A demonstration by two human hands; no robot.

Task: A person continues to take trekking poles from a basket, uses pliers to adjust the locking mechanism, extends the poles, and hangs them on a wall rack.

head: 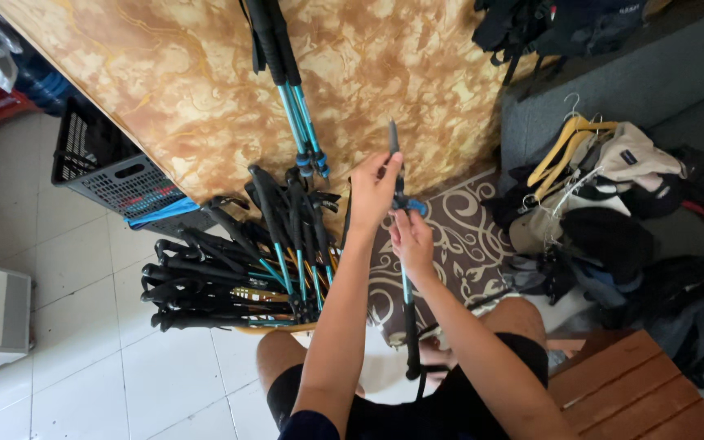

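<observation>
Both hands' grip, left hand point(374, 189) and right hand point(411, 236), clasps one trekking pole point(407, 301).

From where I look down, there is little of that kind around me. A small dark label point(629, 156) sits on the beige bag lying among the hangers to my right, a short rectangle whose marks I cannot make out. On the black backpack at the top right there is a small pale patch point(630, 9), oblong, light on dark. I see no boxes, signs or screens.
</observation>
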